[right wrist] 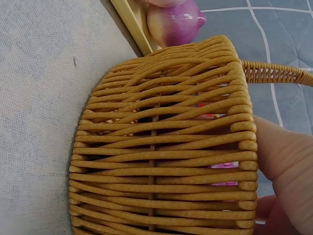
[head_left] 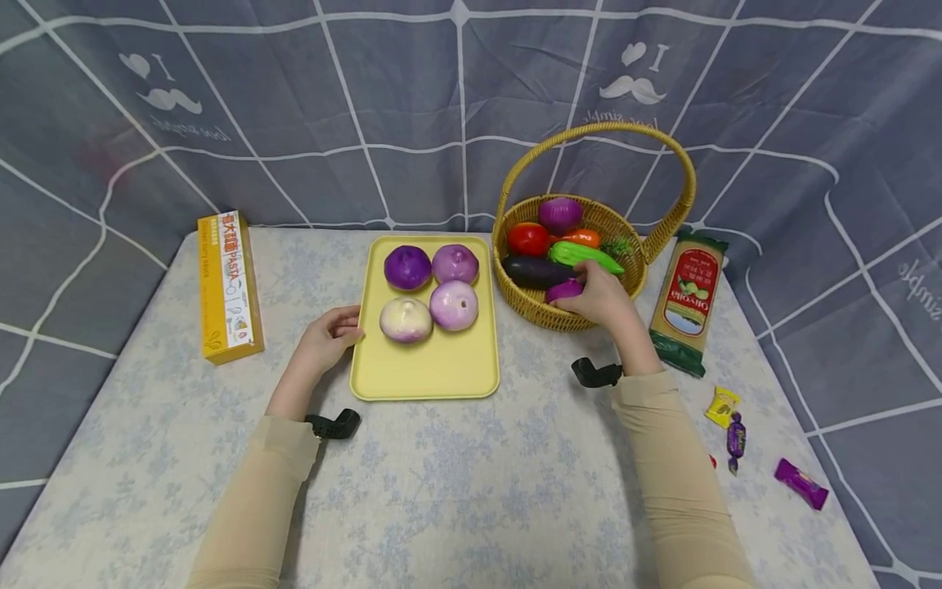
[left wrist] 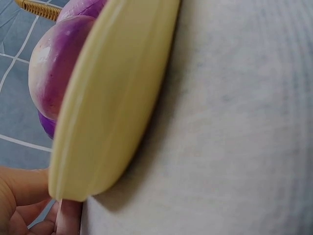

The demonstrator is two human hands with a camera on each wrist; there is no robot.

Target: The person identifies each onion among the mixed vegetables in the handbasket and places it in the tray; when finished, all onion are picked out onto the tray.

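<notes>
— What does the frame catch? A person's right hand (head_left: pixel 603 298) reaches over the rim of the round woven wicker basket with a tall hoop handle (head_left: pixel 639 278), fingers curled around a small purple toy onion (head_left: pixel 563 290) lying at the basket's near edge, just in front of a dark plastic eggplant (head_left: pixel 536 271).

— And the other hand? The left hand (head_left: pixel 329 334) rests at the left edge of the flat pale-yellow rectangular tray (head_left: pixel 434 372), fingers loosely bent against its rim (the wrist view shows fingertips just under the tray lip, not a firm clamp).

— What is already on the tray? Four purple-and-white toy onions (head_left: pixel 431 290), bunched in its far half; the near half lies bare.

— So which step is this? By my reading, the pick: the onion is grasped but not yet lifted out of the basket.

— What would the next move call for? Likely lifting it clear of the wicker rim and handle, then crossing left to the tray's free near half without knocking the four there.
</notes>
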